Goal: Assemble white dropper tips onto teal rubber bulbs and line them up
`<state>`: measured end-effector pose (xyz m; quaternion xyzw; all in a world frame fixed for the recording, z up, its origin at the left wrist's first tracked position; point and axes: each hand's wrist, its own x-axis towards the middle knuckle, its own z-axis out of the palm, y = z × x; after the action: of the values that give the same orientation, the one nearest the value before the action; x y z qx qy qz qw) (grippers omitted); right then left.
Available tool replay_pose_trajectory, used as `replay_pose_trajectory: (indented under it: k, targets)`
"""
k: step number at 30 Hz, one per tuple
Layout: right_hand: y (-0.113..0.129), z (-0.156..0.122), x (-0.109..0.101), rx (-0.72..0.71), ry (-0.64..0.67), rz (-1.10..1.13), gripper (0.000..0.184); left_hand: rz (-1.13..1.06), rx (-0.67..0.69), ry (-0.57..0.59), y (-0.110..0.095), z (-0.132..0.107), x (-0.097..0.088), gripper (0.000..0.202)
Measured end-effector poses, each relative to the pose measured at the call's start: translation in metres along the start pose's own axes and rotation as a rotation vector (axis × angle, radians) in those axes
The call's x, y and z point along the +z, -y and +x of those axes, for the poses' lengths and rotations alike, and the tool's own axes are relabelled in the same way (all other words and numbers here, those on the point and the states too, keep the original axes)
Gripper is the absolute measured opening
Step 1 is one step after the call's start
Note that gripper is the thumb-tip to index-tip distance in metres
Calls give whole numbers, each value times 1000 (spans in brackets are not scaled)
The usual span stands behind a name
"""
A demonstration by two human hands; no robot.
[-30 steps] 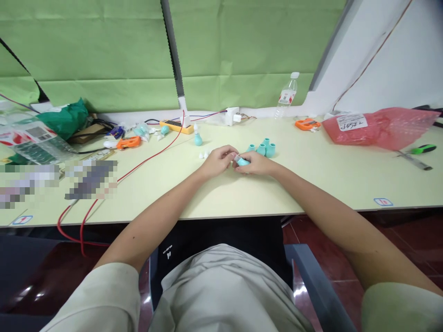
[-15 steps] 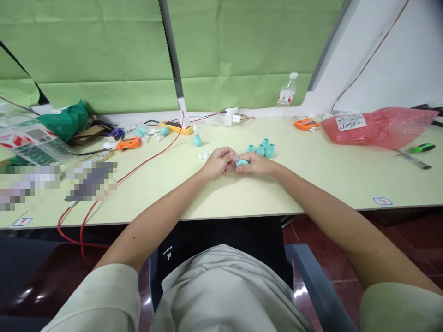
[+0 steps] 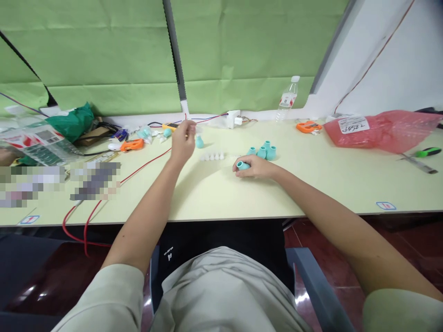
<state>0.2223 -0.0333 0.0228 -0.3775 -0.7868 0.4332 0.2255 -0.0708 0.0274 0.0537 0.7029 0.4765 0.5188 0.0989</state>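
My right hand (image 3: 254,168) rests on the pale table (image 3: 311,184), fingers curled around a small teal rubber bulb (image 3: 242,165) whose open end points left. My left hand (image 3: 183,139) is lifted off the table and reaches toward the back, fingers closed in a loose pinch; what it holds, if anything, is hidden. Just right of it stands a teal bulb (image 3: 199,142). A row of small white caps (image 3: 212,157) lies between my hands. A group of three teal bulbs (image 3: 262,151) stands behind my right hand.
Red wires (image 3: 138,168) run across the table's left side. An orange tool (image 3: 129,145), a green bag (image 3: 71,123) and packets lie at left. At the back stand a white socket (image 3: 233,117) and a water bottle (image 3: 288,97). A pink bag (image 3: 384,129), another orange tool (image 3: 308,126) and a green-handled screwdriver (image 3: 422,152) lie at right.
My left hand has left the bulb and risen toward the back left. My right hand keeps the bulb and has settled on the table. The white caps now show.
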Motion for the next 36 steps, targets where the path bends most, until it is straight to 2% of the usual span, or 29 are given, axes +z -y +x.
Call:
replay_pose_trajectory:
  k: [1, 3, 5, 8, 14, 22, 28, 36]
  targets:
    - [0, 0, 0, 9, 4, 2, 34, 78, 52, -23, 12, 5, -7, 26]
    - [0, 0, 0, 19, 10, 5, 33, 207, 73, 13, 35, 10, -15, 26]
    - [-1, 0, -1, 23, 11, 4, 32, 268, 56, 152, 52, 10, -14, 26]
    - [-2, 1, -2, 35, 13, 2, 31, 308, 33, 304, 64, 5, -5, 29]
    - [-2, 1, -3, 41, 33, 11, 32, 252, -37, 405, 59, 0, 5, 31]
    - [-1, 1, -3, 45, 32, 16, 32, 185, -63, 415, 56, 0, 8, 31]
    - [-1, 1, -3, 42, 41, 20, 32, 189, -27, 435, 54, -1, 10, 36]
    - [-1, 1, -3, 43, 47, -7, 32, 182, -73, 454, 54, -1, 12, 38]
